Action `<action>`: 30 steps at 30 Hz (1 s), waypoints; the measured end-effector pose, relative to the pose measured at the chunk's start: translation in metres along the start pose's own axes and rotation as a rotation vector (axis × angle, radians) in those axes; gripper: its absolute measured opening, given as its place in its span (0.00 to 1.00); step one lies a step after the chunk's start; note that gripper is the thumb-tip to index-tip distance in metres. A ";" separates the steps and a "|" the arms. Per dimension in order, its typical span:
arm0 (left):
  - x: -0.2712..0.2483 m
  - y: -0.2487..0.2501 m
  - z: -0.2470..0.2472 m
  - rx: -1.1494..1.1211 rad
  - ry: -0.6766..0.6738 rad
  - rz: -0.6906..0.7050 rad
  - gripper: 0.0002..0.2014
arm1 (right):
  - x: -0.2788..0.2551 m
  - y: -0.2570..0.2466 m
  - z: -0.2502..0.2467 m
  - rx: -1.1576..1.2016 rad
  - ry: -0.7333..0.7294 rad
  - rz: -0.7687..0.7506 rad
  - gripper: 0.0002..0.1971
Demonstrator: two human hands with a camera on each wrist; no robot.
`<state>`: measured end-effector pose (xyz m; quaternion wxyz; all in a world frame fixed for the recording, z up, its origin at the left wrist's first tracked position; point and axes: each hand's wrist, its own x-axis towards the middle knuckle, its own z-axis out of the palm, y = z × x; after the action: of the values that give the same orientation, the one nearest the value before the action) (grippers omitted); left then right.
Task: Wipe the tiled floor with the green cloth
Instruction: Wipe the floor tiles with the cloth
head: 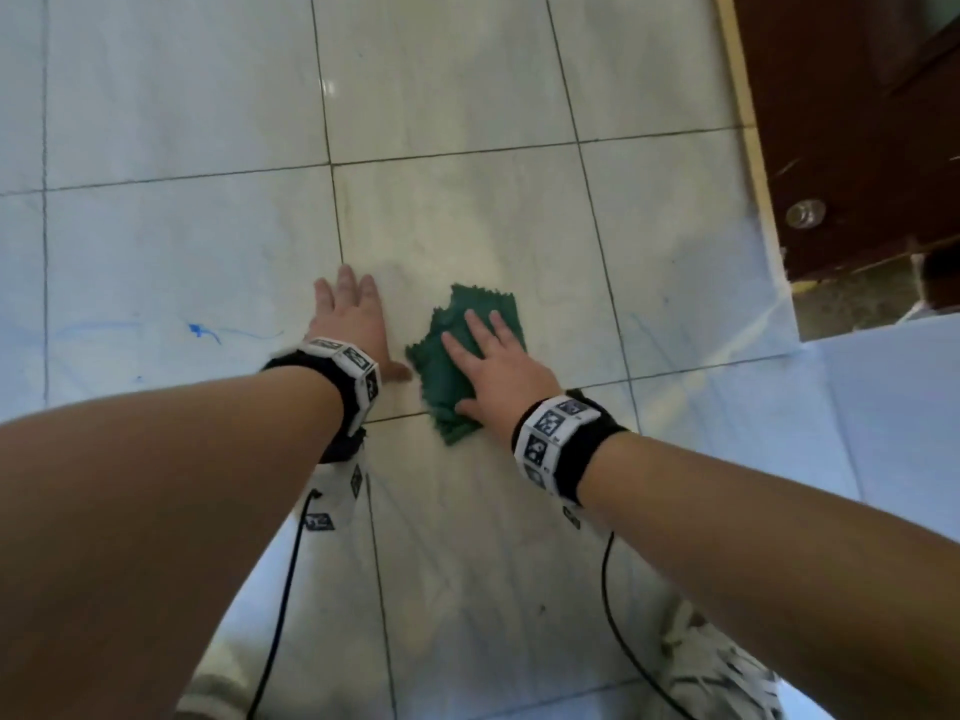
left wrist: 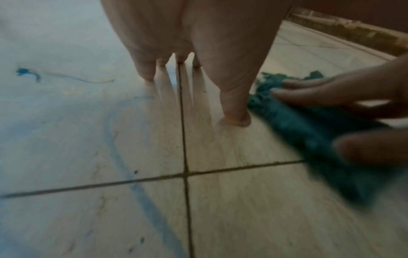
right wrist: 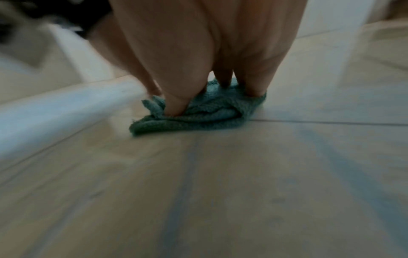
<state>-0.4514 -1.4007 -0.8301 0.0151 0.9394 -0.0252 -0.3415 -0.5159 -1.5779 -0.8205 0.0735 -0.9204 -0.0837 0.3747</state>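
A folded green cloth (head: 447, 371) lies on the pale tiled floor (head: 467, 210), near a grout crossing. My right hand (head: 491, 363) lies flat on top of it with straight, spread fingers pressing it down. In the right wrist view the fingertips (right wrist: 174, 108) sink into the cloth (right wrist: 198, 120). My left hand (head: 350, 324) rests flat on the bare tile just left of the cloth, fingers straight, its thumb near the cloth's edge. The left wrist view shows that thumb (left wrist: 236, 111) beside the cloth (left wrist: 309, 132).
A blue stain (head: 200, 331) with a thin trail marks the tile to the left; a longer blue streak (left wrist: 123, 157) curves near my left hand. A dark wooden door (head: 857, 122) stands at the upper right. Cables run along both forearms. My knees are at the bottom.
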 end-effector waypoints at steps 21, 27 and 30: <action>-0.016 0.063 0.013 0.019 -0.040 0.168 0.59 | -0.017 0.064 0.002 0.108 0.128 0.203 0.44; -0.017 0.064 0.009 -0.001 -0.042 0.169 0.60 | -0.064 0.198 0.010 0.273 0.211 0.767 0.42; -0.016 0.061 0.012 -0.007 -0.036 0.171 0.60 | -0.064 0.176 0.017 0.217 0.199 0.754 0.40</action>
<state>-0.4737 -1.4610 -0.8261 0.0470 0.9276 -0.1046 -0.3556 -0.5554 -1.7619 -0.8244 0.0355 -0.9052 0.3075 0.2910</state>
